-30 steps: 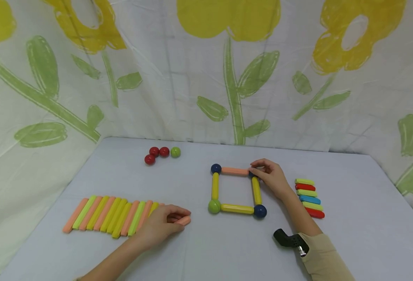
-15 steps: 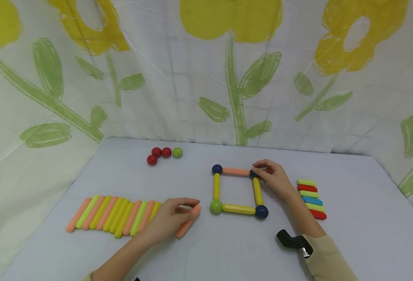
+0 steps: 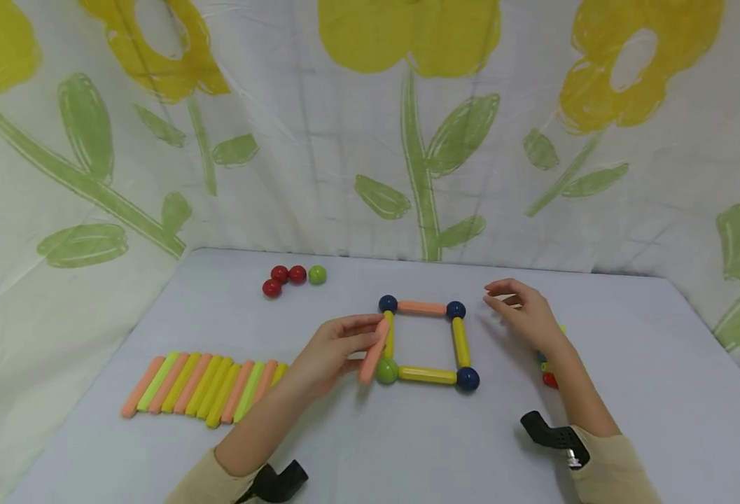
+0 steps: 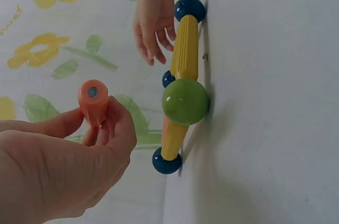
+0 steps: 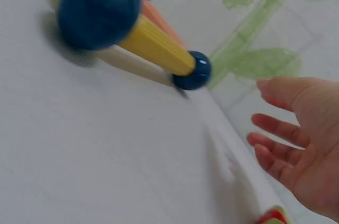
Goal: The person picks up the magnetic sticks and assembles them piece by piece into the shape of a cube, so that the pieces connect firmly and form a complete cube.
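Note:
In the head view a square of magnetic rods and balls lies mid-table: an orange rod at the back, yellow rods on the other sides, dark blue balls at three corners and a green ball at the near left. My left hand pinches a second orange rod, raised and tilted over the square's left side. A metal tip shows on that rod's end in the left wrist view. My right hand hovers right of the square, fingers loosely bent around nothing.
A row of orange, green and yellow rods lies at the left. Three red balls and another green ball rest at the back. Short coloured rods sit partly hidden under my right forearm. A flower-printed cloth hangs behind the table.
My left hand has lifted the orange rod from beside the row and carried it right to the square. My right hand has let go of the back right blue ball and moved right.

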Available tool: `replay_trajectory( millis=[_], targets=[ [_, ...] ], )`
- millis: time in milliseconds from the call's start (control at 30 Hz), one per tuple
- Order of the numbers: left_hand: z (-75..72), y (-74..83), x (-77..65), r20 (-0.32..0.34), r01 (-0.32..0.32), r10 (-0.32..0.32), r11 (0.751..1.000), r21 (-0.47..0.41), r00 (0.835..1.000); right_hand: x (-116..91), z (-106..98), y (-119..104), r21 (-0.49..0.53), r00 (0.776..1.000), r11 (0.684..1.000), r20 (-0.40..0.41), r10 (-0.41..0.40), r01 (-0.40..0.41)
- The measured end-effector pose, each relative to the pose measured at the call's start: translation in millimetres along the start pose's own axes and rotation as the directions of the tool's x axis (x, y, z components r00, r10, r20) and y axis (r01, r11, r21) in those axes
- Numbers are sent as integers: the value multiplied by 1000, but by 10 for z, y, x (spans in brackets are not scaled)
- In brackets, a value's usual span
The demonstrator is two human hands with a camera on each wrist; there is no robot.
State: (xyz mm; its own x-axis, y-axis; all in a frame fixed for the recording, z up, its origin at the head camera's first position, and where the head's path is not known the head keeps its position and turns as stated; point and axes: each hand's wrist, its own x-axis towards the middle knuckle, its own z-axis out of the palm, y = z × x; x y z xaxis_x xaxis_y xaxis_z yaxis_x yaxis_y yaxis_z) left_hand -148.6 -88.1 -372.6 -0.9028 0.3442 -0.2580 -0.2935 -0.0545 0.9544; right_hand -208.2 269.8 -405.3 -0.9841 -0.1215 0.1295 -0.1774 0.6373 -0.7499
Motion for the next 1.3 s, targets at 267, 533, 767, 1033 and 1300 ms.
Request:
replay_trajectory(
  millis=[267,533,767,1033,1300],
  targets=[
    [115,78,265,-52,-3,-5,988,-153,999,-131,-421,162,-114,994,990,55,91,-85],
    [188,127,422,-78,-8,-10,972,-234,997,-245,-692,427,-180,962,970,188,198,-164],
    [170,88,469,-46,-7,-2,981,-196,999,-313,-783,527,-204,940,960,245,237,-189],
    [129,-26,560,-15,-52,51,995,-86,999,-292,-751,547,-191,944,962,229,238,-197],
    [186,-95,594,1,-98,98,995,-20,995,-229,-715,479,-189,951,963,208,229,-190]
  ],
)
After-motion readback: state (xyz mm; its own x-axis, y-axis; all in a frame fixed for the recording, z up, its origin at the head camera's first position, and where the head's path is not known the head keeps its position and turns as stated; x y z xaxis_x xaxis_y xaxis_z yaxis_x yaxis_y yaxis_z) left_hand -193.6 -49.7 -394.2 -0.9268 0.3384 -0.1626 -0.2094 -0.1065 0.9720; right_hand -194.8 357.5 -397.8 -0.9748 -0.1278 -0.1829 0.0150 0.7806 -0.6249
